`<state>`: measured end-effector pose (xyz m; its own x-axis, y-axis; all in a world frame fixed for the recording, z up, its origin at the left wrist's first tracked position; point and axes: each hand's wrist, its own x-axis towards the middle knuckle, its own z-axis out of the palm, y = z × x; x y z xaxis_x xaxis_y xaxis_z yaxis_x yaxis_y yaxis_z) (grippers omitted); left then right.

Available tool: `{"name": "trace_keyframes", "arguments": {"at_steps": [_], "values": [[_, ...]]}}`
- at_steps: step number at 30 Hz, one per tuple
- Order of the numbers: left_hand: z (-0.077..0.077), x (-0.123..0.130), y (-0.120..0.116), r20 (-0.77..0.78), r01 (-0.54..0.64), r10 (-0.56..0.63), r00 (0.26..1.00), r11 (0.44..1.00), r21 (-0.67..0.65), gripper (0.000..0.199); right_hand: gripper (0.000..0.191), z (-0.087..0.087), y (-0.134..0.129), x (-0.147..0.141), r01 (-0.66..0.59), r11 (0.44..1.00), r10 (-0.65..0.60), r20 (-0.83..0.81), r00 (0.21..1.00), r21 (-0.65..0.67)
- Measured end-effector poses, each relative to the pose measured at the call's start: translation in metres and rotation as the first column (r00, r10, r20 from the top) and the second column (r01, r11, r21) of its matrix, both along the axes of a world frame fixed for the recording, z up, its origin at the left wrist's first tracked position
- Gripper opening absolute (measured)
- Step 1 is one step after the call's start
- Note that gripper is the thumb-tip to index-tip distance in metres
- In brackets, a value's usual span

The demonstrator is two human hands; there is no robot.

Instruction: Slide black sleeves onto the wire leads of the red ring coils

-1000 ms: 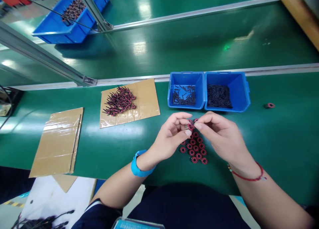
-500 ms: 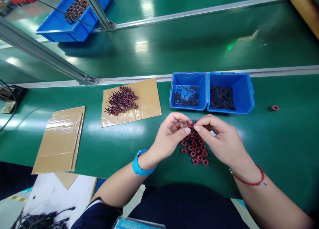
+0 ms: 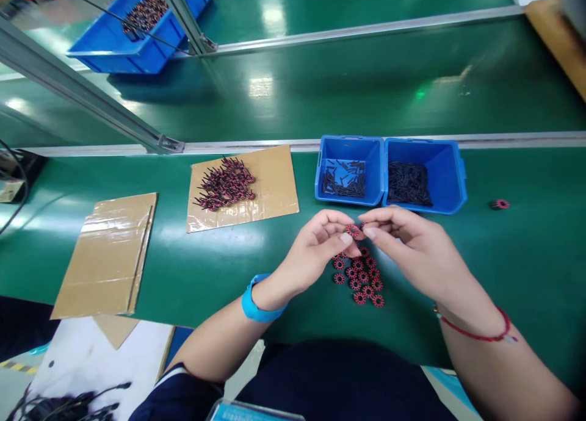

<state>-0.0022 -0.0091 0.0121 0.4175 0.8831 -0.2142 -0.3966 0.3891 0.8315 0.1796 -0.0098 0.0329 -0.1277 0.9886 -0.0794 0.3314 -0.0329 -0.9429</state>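
Observation:
My left hand [image 3: 326,241] pinches a red-and-black toroidal coil [image 3: 352,230] between thumb and fingers. Close against it on the right, my right hand [image 3: 403,238] is closed in a pinch at the coil's side; a small dark bit shows at its fingertips, too small to tell whether it is a lead or a black tube. Below both hands, several more toroidal coils [image 3: 362,277] lie in a loose group on the green table [image 3: 302,323], the upper ones partly hidden by my left fingers.
Two blue bins [image 3: 423,149] of short black tubes stand just beyond my hands. Coils with black-tubed leads [image 3: 226,184] are heaped on a cardboard sheet [image 3: 277,177]. More cardboard [image 3: 103,256] lies left. A lone coil [image 3: 502,204] sits right. A metal frame [image 3: 105,97] crosses the upper left.
My right hand has drawn slightly away to the right, its fingertips still beside the coil. My left hand keeps hold of the coil, and the view has shifted a little.

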Motion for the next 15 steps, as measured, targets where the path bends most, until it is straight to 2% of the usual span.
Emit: {"name": "trace_keyframes", "arguments": {"at_steps": [4,6,8,9,10,11,12,13,15], "values": [[0.003,-0.001,0.000,0.102,0.027,-0.020,0.995,0.998,-0.061,0.016,0.011,0.003,0.006,-0.007,-0.034,0.998,0.029,-0.107,0.994,-0.045],[0.003,-0.003,0.004,0.144,-0.006,0.021,0.989,0.994,-0.106,0.017,0.011,0.003,0.017,-0.006,0.035,0.999,-0.036,-0.131,0.991,-0.016],[0.002,-0.006,0.010,0.157,-0.093,0.115,0.981,0.985,-0.143,0.014,0.009,0.001,0.035,-0.005,0.137,0.988,-0.133,-0.066,0.989,0.065],[0.001,-0.009,0.014,0.155,-0.155,0.179,0.972,0.975,-0.158,0.013,0.009,-0.001,0.047,-0.005,0.150,0.981,-0.154,0.023,0.988,0.123],[0.000,-0.011,0.019,0.152,-0.220,0.246,0.957,0.961,-0.169,0.012,0.011,-0.003,0.059,-0.006,0.096,0.980,-0.125,0.162,0.979,0.174],[-0.002,-0.014,0.023,0.149,-0.280,0.307,0.940,0.944,-0.177,0.011,0.014,-0.005,0.072,-0.009,-0.023,0.980,-0.051,0.362,0.931,0.198],[-0.003,-0.017,0.026,0.145,-0.329,0.356,0.923,0.927,-0.180,0.011,0.017,-0.007,0.084,-0.012,-0.188,0.969,0.058,0.594,0.802,0.159],[-0.004,-0.019,0.030,0.139,-0.367,0.394,0.909,0.912,-0.182,0.010,0.020,-0.009,0.095,-0.017,-0.327,0.943,0.162,0.762,0.627,0.069],[-0.006,-0.022,0.034,0.121,-0.414,0.439,0.890,0.891,-0.184,0.009,0.022,-0.012,0.114,-0.028,-0.419,0.906,0.263,0.861,0.434,-0.065]]}}
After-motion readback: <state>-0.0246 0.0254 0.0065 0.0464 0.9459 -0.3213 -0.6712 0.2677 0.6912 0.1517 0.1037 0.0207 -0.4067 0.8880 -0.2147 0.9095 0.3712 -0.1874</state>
